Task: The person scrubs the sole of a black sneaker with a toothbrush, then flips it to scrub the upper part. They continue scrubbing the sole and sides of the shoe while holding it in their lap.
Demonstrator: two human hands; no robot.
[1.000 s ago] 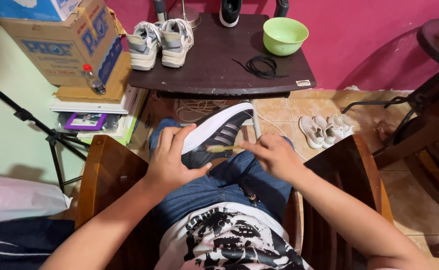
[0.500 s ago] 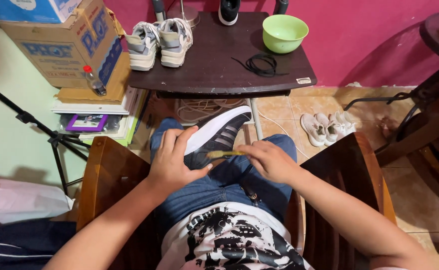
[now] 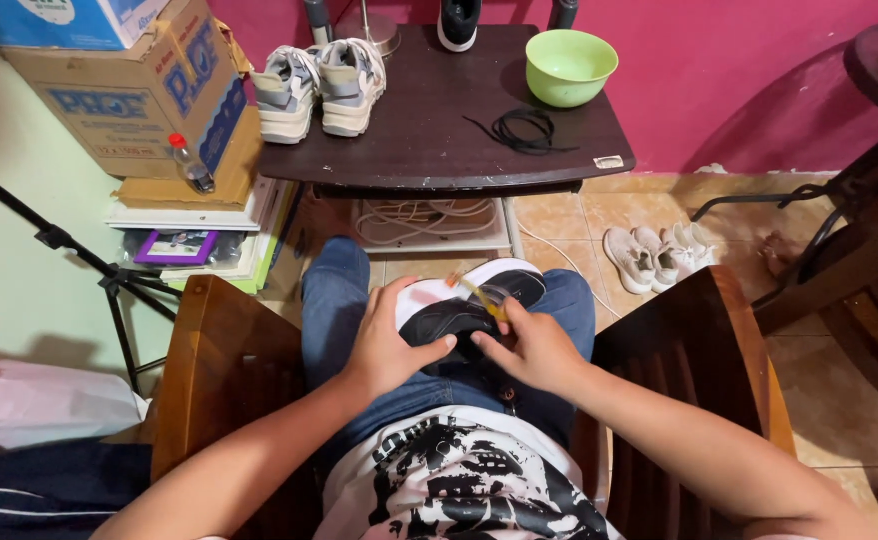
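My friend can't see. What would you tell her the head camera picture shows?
A seated person's left hand steadies a black shoe with a white sole on their jeans-clad lap, while the right hand holds a thin yellow-handled brush against it. Ahead, a dark wooden table carries a grey pair of sneakers, a green plastic bowl and a coiled black lace.

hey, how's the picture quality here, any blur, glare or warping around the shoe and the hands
Head view: even indoor light, no harsh glare, only a soft sheen on the dark table. The black and white shoe, left hand and right hand are fairly sharp; the yellowish brush is slightly smeared. Wide-angle warping bends the chair arms at the edges.
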